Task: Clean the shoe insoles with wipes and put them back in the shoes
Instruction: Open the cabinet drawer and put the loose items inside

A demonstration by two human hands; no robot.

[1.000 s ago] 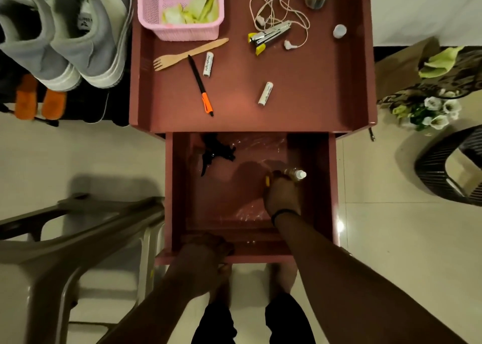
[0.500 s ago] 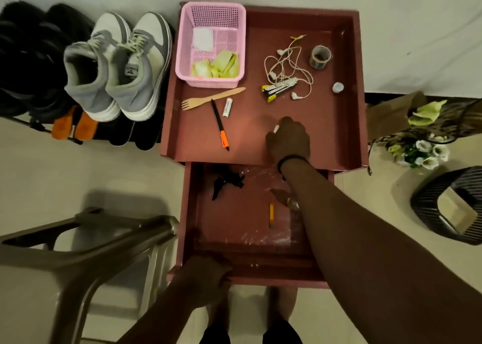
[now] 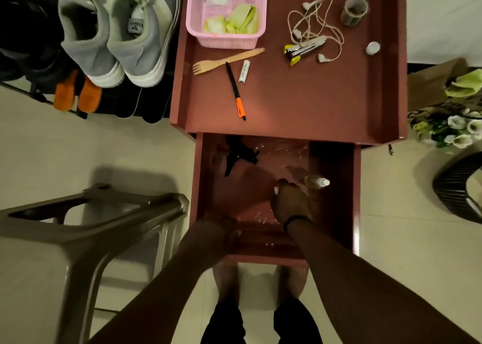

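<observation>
A pair of grey sneakers (image 3: 114, 38) stands on a dark rack at the upper left, with two orange pieces (image 3: 77, 95) lying just below them. The pink basket (image 3: 194, 28) on the maroon cabinet top holds white and yellow-green wipes (image 3: 234, 20). The drawer (image 3: 336, 187) under the top is pulled out. My right hand (image 3: 290, 202) is inside it and holds a small white battery, of which only the tip (image 3: 276, 190) shows. My left hand (image 3: 221, 229) grips the drawer's front edge.
In the drawer lie a small bottle (image 3: 317, 182) and a black object (image 3: 240, 155). The cabinet top (image 3: 313, 103) carries a wooden fork, pen, battery, stapler, earphones, tape roll and cap. A plastic stool (image 3: 86, 221) stands left; flowers (image 3: 453, 129) and a black basket (image 3: 456, 187) stand right.
My right hand went up from the drawer to the cabinet top, took the white battery lying there, and came back down into the drawer. The left hand stayed on the drawer front.
</observation>
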